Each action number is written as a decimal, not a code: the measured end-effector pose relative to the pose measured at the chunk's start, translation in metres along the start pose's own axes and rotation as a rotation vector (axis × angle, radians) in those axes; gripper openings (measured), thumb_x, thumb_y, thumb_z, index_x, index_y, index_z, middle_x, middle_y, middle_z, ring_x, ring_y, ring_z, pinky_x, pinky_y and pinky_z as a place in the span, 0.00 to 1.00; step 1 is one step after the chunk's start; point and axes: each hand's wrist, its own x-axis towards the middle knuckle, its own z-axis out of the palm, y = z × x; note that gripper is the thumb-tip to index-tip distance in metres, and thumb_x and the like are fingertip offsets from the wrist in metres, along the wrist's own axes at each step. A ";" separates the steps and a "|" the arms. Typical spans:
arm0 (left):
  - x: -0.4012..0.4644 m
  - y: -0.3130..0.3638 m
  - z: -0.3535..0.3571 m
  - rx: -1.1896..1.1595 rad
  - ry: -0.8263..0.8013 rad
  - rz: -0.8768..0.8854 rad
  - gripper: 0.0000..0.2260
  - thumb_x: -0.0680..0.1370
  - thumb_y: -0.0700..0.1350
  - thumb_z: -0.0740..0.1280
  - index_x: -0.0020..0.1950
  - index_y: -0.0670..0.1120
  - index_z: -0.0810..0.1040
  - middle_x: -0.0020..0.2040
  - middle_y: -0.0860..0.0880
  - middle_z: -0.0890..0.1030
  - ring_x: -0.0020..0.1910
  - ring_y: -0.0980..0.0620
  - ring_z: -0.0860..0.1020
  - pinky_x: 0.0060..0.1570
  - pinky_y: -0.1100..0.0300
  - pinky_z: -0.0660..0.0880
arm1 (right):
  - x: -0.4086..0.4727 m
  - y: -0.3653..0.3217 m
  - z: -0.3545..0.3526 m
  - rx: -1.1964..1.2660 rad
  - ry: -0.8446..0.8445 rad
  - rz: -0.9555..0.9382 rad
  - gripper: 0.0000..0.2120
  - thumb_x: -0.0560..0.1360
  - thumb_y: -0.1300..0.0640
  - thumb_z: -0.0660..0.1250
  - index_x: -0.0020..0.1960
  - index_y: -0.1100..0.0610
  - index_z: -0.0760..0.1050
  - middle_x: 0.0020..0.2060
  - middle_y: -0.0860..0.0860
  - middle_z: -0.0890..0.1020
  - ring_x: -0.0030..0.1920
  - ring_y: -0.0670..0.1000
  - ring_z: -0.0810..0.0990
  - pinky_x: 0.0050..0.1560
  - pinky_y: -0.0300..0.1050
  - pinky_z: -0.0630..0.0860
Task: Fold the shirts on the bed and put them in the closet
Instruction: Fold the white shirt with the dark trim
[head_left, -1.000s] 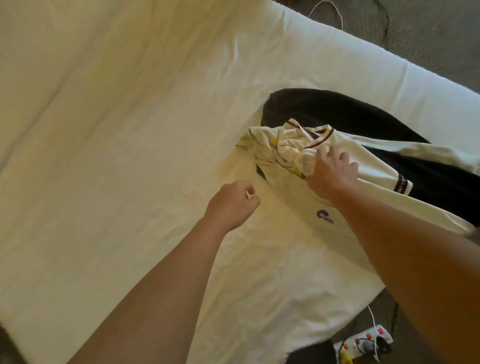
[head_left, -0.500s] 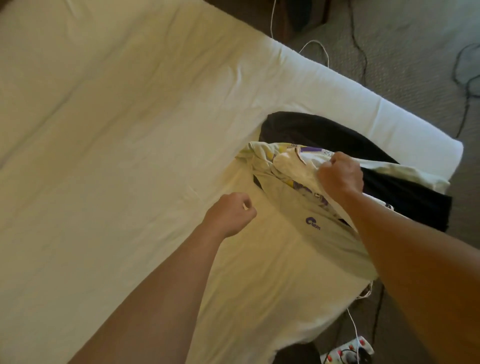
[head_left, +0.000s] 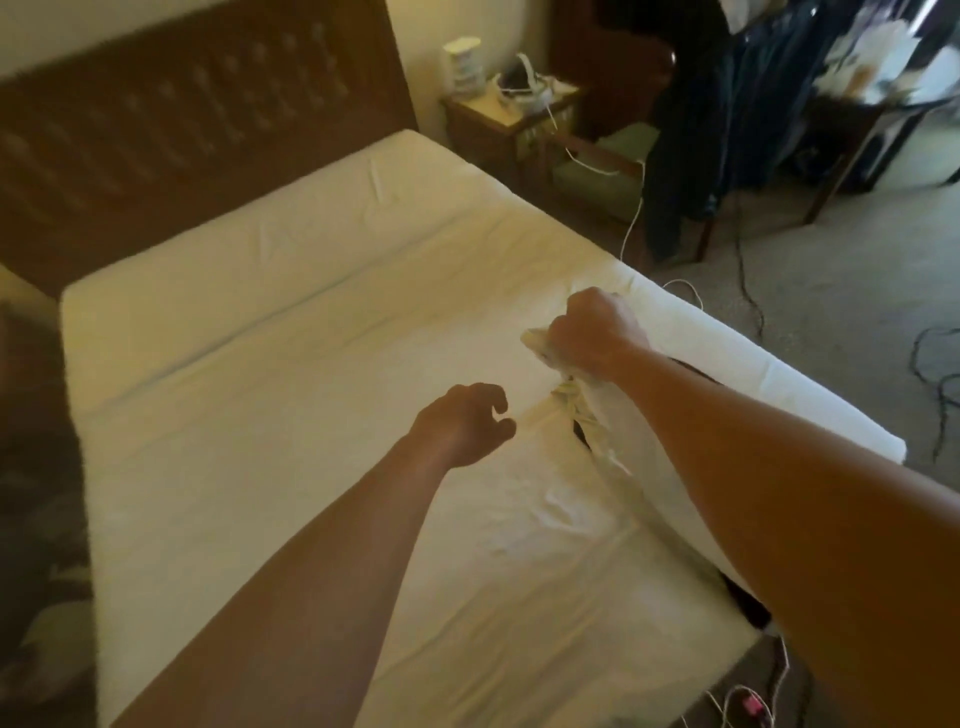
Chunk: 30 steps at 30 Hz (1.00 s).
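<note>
My right hand (head_left: 592, 332) grips a bunched cream shirt (head_left: 587, 410) and holds it lifted above the bed (head_left: 291, 364); the cloth hangs down under my fist and forearm. A sliver of the black garment (head_left: 748, 603) shows under my right arm near the bed's edge; most of it is hidden. My left hand (head_left: 462, 423) hovers over the sheet just left of the hanging shirt, fingers loosely curled and holding nothing.
A dark padded headboard (head_left: 197, 104) stands at the far end. A nightstand (head_left: 509, 124) with white items, a chair (head_left: 608, 171), hanging dark clothes (head_left: 727, 130) and cables on the carpet (head_left: 831, 291) lie to the right. A power strip (head_left: 748, 701) lies by the bed's near corner.
My right hand closed on the cream shirt and raised it off the black garment. The view tilted up toward the headboard. My left hand loosened from a fist.
</note>
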 end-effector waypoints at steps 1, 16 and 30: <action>-0.026 -0.012 -0.010 0.009 0.034 -0.025 0.12 0.81 0.55 0.65 0.62 0.53 0.77 0.60 0.52 0.81 0.62 0.48 0.76 0.63 0.51 0.73 | -0.018 -0.024 0.002 -0.007 0.000 -0.031 0.16 0.75 0.47 0.60 0.49 0.59 0.75 0.38 0.51 0.72 0.41 0.53 0.75 0.39 0.47 0.71; -0.301 -0.155 -0.084 -0.382 0.394 -0.297 0.43 0.71 0.56 0.79 0.80 0.51 0.61 0.78 0.46 0.65 0.76 0.41 0.65 0.71 0.45 0.68 | -0.248 -0.283 -0.030 -0.146 0.118 -0.794 0.05 0.77 0.66 0.66 0.47 0.64 0.81 0.40 0.55 0.81 0.41 0.54 0.81 0.39 0.43 0.76; -0.459 -0.177 -0.229 -0.868 1.240 -0.169 0.02 0.77 0.46 0.73 0.48 0.50 0.82 0.54 0.47 0.80 0.54 0.48 0.77 0.54 0.48 0.78 | -0.278 -0.370 -0.084 0.342 -0.115 -1.061 0.26 0.68 0.33 0.72 0.54 0.51 0.73 0.49 0.47 0.77 0.49 0.47 0.77 0.43 0.40 0.72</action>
